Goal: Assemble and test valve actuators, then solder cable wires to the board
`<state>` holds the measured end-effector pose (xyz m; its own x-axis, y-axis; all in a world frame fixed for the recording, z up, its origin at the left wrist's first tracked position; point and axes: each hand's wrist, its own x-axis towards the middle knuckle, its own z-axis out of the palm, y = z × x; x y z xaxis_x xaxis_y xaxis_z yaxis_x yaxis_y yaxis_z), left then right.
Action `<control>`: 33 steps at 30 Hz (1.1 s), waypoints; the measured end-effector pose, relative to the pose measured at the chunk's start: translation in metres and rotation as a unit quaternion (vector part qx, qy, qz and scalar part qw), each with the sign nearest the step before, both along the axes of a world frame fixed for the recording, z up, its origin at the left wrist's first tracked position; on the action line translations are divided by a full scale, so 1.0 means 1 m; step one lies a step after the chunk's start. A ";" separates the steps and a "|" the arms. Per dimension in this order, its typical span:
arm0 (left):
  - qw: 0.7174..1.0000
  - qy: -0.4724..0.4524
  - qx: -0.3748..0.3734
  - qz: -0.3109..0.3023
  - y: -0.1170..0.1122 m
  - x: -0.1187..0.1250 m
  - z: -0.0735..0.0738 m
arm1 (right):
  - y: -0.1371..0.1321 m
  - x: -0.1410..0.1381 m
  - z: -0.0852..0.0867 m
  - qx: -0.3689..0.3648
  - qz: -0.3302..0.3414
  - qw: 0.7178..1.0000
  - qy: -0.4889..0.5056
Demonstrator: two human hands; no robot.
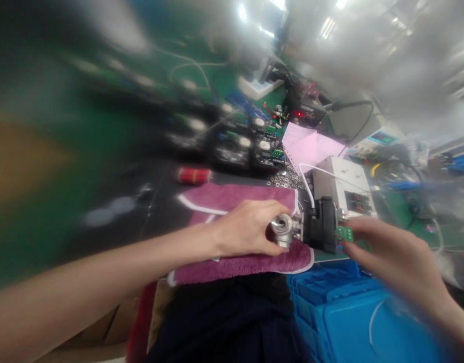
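Note:
My left hand [249, 228] is closed round a silver metal valve fitting [282, 231] that lies over a purple towel [232, 201]. A black actuator block [322, 224] is joined to the fitting's right side, with a white cable [305, 176] rising from it. My right hand [390, 252] pinches a small green terminal connector [344, 233] at the right face of the black block. The picture is smeared by motion, mostly at the left.
A white box [341, 184] stands just behind the black block. Pink paper [311, 146], small washers [288, 179], black circuit modules [254, 146] and a red cylinder [194, 175] lie farther back. A blue plastic crate [352, 312] sits below my right hand.

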<state>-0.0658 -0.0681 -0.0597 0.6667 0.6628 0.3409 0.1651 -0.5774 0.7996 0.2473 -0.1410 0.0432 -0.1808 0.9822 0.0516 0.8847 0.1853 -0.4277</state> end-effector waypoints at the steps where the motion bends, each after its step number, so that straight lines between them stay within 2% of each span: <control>1: 1.000 -0.015 0.003 -0.013 0.001 -0.003 0.002 | -0.008 -0.003 -0.005 0.013 -0.012 1.000 0.009; 3: 0.999 -0.033 0.009 -0.036 0.005 -0.012 0.007 | -0.021 -0.012 -0.017 0.024 -0.047 0.997 0.058; 6: 0.999 -0.019 0.006 -0.049 0.010 -0.024 0.013 | -0.030 -0.028 -0.040 0.001 -0.095 0.984 0.150; 9: 0.999 0.003 -0.003 -0.047 0.010 -0.030 0.012 | -0.028 -0.038 -0.062 -0.028 -0.116 0.971 0.206; 11: 0.999 0.005 -0.006 -0.047 0.009 -0.030 0.009 | -0.025 -0.039 -0.069 -0.039 -0.120 0.968 0.215; 18: 0.998 -0.010 -0.010 -0.058 0.009 -0.030 0.004 | -0.022 -0.035 -0.071 -0.015 -0.052 0.977 0.206; 22: 0.998 -0.007 -0.015 -0.064 0.010 -0.030 0.004 | -0.026 -0.028 -0.082 0.014 -0.016 0.986 0.163; 27: 0.998 -0.006 -0.021 -0.062 0.011 -0.030 0.005 | -0.027 -0.023 -0.096 0.023 -0.001 0.982 0.187; 33: 0.997 0.005 -0.030 -0.065 0.011 -0.030 0.004 | -0.022 -0.034 -0.092 0.033 -0.014 0.971 0.238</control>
<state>-0.0959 -0.0575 -0.0555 0.7511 0.5897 0.2968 0.0997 -0.5457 0.8320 0.2137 -0.1633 -0.0487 -0.0943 0.9782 0.1851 0.5949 0.2045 -0.7774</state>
